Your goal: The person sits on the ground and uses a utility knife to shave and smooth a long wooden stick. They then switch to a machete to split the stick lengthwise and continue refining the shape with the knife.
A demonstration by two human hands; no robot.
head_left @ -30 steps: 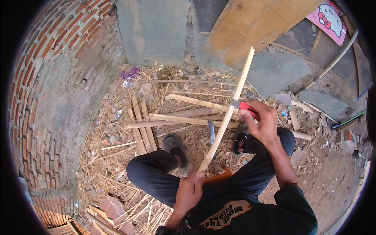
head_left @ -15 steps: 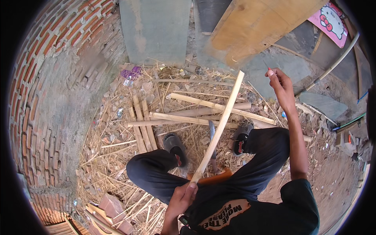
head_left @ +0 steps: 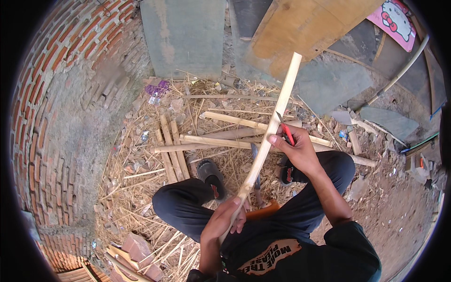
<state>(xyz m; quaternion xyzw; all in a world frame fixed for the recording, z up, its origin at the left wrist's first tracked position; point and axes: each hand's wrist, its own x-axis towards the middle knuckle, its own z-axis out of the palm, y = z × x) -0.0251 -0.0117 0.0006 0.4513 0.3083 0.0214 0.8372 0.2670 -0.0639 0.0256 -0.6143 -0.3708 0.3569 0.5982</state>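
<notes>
A long pale split bamboo strip [head_left: 283, 101] slants up and to the right from my lap. My left hand [head_left: 222, 220] is closed around its lower end. My right hand [head_left: 299, 149] grips a small knife with a red handle [head_left: 288, 135], its dark blade tip reaching across the strip. The right thumb lies on the strip, while the other fingers are partly hidden behind it. Behind the strip, between my feet, a long metal blade [head_left: 255, 152] is partly covered. An orange-brown object [head_left: 264, 210] sits close to my lap.
Several bamboo lengths [head_left: 225, 141] lie crossed beyond my feet, with more upright strips [head_left: 168, 148] on the left. Straw and shavings [head_left: 141, 188] litter the ground. A brick wall [head_left: 56, 131] rises at left. Boards [head_left: 183, 40] lean at the back; a bent pole [head_left: 399, 75] stands right.
My right hand has come down and left with the knife, from out to the side onto the bamboo strip. The strip's far end has risen, and my left hand has shifted its hold.
</notes>
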